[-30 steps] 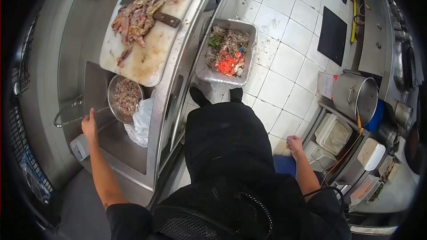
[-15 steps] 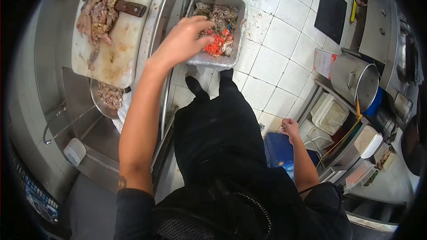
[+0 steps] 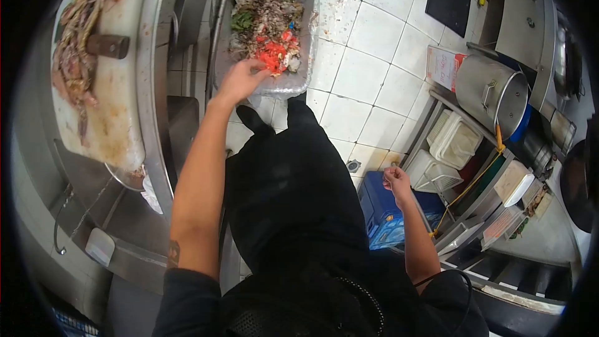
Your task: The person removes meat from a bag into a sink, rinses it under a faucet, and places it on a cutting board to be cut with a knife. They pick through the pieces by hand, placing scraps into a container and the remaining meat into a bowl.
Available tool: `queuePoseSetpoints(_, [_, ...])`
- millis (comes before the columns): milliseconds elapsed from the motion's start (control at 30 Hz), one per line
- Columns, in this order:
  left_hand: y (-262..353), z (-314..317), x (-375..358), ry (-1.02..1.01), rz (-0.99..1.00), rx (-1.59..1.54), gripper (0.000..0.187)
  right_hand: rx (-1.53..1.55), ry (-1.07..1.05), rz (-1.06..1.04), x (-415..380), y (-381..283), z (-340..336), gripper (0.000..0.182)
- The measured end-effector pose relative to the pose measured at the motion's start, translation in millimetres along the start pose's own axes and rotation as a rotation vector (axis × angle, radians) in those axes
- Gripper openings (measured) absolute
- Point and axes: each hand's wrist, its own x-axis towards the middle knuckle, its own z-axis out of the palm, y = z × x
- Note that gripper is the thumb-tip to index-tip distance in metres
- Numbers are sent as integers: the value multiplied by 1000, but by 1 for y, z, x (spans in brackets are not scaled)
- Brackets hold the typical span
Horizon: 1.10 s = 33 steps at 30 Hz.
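Observation:
My left hand [image 3: 240, 81] reaches over the near left edge of a grey waste bin [image 3: 313, 37] lined with clear plastic. Its fingers are bent but apart, with nothing visible between them. Just beyond the fingertips lie bright red scraps [image 3: 271, 56] on a heap of brown and green food waste [image 3: 265, 15]. My right hand [image 3: 397, 182] hangs at my side with its fingers curled in. Nothing shows in it, and it hovers above a blue box [image 3: 380, 209] without visibly holding it.
At left, a white cutting board [image 3: 115, 122] carries cooked meat pieces [image 3: 78, 56] and a brown-handled knife [image 3: 108, 46]. A metal bowl [image 3: 128, 178] sits partly under it in the sink. On the right are a large steel pot [image 3: 490, 93] and shelved plastic containers [image 3: 455, 140].
My view has shifted, so the cutting board and bin appear farther left. My left hand has drawn back toward the bin's near edge. The right hand stays curled at my side.

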Motion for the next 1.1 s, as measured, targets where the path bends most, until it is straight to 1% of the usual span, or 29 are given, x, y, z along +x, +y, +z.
queuePoseSetpoints(67, [-17,16,-14,-34,75,-361,45,18,8,57,-3,18,0,4])
queuePoseSetpoints(133, [-1,43,-32,-106,168,-295,44,11,-12,123,0,38,-4,4])
queuePoseSetpoints(200, [33,69,-70,-394,-82,-636,44,-18,-6,140,-8,39,-3,4])
queuePoseSetpoints(233, [30,93,-88,-632,-104,-944,47,-38,0,157,-10,40,0,4])
queuePoseSetpoints(267, [34,109,-113,-843,-119,-1153,49,-41,16,153,-10,43,0,5])
queuePoseSetpoints(300, [23,137,-131,-1040,-210,-1320,51,-40,19,160,-12,45,1,5])
queuePoseSetpoints(333, [8,166,-144,-1248,-261,-1484,55,-22,17,154,-13,43,3,6])
queuePoseSetpoints(367, [-9,195,-154,-1353,-244,-1627,55,-3,17,143,-8,40,5,6])
queuePoseSetpoints(433, [-57,246,-132,-1144,-622,-1786,55,-4,34,135,-4,37,6,7])
queuePoseSetpoints(500, [-49,239,-69,-786,-568,-1759,50,-2,50,135,6,45,10,7])
queuePoseSetpoints(567, [-100,261,8,-449,-426,-1355,50,74,48,101,8,53,6,8])
queuePoseSetpoints(600, [-101,243,27,-483,-477,-1437,51,65,54,95,7,59,4,8])
queuePoseSetpoints(633, [-88,221,35,-517,-525,-1518,52,64,56,100,6,64,1,8])
queuePoseSetpoints(667, [-77,215,25,-518,-528,-1514,52,89,63,111,3,70,1,8])
queuePoseSetpoints(733, [-50,201,-20,-566,-408,-1438,52,124,68,126,-11,80,10,8])
queuePoseSetpoints(767, [-31,193,-41,-599,-406,-1487,49,82,46,160,-15,83,13,8])
queuePoseSetpoints(833, [-1,186,-67,-629,-199,-1441,44,48,19,180,-13,83,16,8])
queuePoseSetpoints(867, [18,184,-74,-627,-196,-1435,44,35,15,176,-15,84,19,8])
queuePoseSetpoints(933, [63,185,-86,-323,67,-1183,45,24,5,165,-16,84,23,8])
queuePoseSetpoints(967, [83,189,-94,-346,87,-1302,45,32,7,163,-15,82,24,8])
queuePoseSetpoints(1000, [90,203,-105,-497,-7,-1554,46,41,11,159,-12,78,24,8])
queuePoseSetpoints(1033, [100,207,-123,-674,-244,-1736,51,42,11,151,-11,76,24,8])
queuePoseSetpoints(1067, [84,224,-137,-846,-342,-1679,53,70,7,136,-9,74,24,8])
queuePoseSetpoints(1100, [55,252,-141,-1014,-441,-1610,55,97,3,124,-5,72,24,8])
